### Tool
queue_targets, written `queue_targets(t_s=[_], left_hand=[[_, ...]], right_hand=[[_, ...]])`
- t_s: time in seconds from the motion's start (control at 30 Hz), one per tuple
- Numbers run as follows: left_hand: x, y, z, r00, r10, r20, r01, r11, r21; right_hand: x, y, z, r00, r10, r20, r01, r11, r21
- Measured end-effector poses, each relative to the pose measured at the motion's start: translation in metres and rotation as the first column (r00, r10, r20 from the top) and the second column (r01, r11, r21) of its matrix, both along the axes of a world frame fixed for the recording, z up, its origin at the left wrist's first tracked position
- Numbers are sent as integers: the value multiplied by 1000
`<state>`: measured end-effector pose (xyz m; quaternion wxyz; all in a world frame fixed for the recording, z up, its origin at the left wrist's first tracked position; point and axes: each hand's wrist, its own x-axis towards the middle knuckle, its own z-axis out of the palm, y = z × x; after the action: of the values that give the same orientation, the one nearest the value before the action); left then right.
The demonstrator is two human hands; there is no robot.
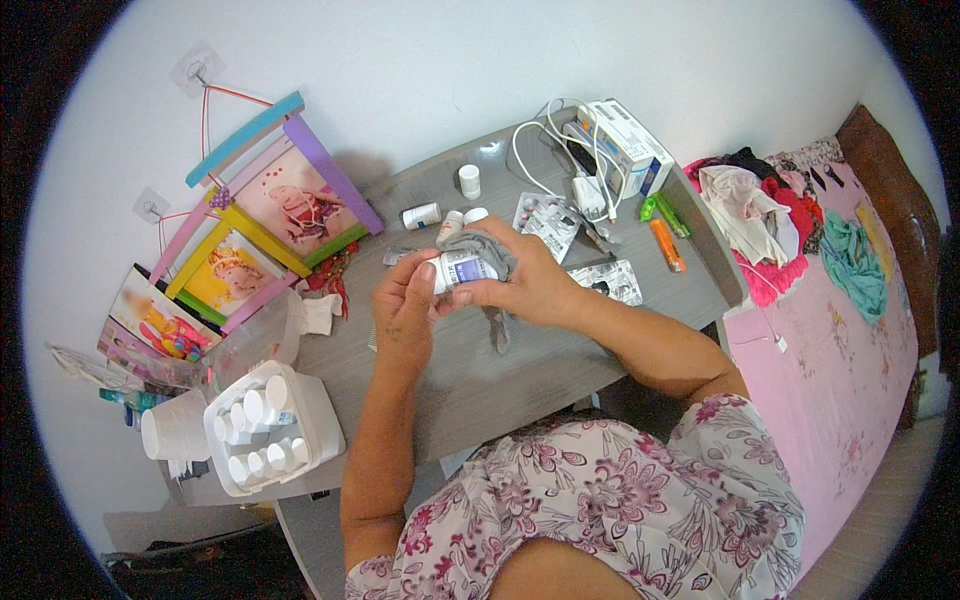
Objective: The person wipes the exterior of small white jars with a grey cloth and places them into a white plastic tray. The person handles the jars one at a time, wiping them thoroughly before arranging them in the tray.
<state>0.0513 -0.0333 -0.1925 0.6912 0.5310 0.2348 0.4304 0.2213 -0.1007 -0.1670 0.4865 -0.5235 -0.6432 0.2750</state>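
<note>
Between my two hands is a white pill bottle (466,271) with a blue and white label that bears writing. My left hand (403,300) pinches the bottle's left end between thumb and fingers. A grey cloth (487,250) wraps its right end, pressed there by my right hand (544,279); a loose strip of cloth hangs below. Just beyond my hands, a white bottle (469,182) stands upright and a labelled bottle (421,217) lies on its side. Another small bottle (450,226) is partly hidden behind the cloth.
A white plastic basket (330,427) of several white bottles stands at the desk's left. Blister packs (546,225), a white charger (589,196), a carton (626,150) and an orange lighter (667,245) lie right. Picture frames (330,172) lean at left. A bed (817,390) adjoins the desk (450,405).
</note>
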Motion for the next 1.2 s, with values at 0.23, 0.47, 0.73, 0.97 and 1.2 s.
queue_targets(t_s=[0.23,0.47,0.73,0.97,1.2], left_hand=[[2,-5,1,996,-2,-94,24,973,228],[8,-13,6,993,71,-90,-47,968,247],[5,-8,2,987,-12,-162,-10,991,-135],[8,-12,1,995,64,-80,-68,997,-41],[9,-15,3,991,97,-96,-77,978,194]], right_hand=[[5,10,-17,968,-3,-249,-12,998,-57],[1,9,-12,971,-52,-232,39,997,-62],[-3,3,-9,960,-130,250,35,935,352],[-1,2,-7,997,-32,67,21,987,160],[-3,4,-8,974,19,-226,-39,996,-82]])
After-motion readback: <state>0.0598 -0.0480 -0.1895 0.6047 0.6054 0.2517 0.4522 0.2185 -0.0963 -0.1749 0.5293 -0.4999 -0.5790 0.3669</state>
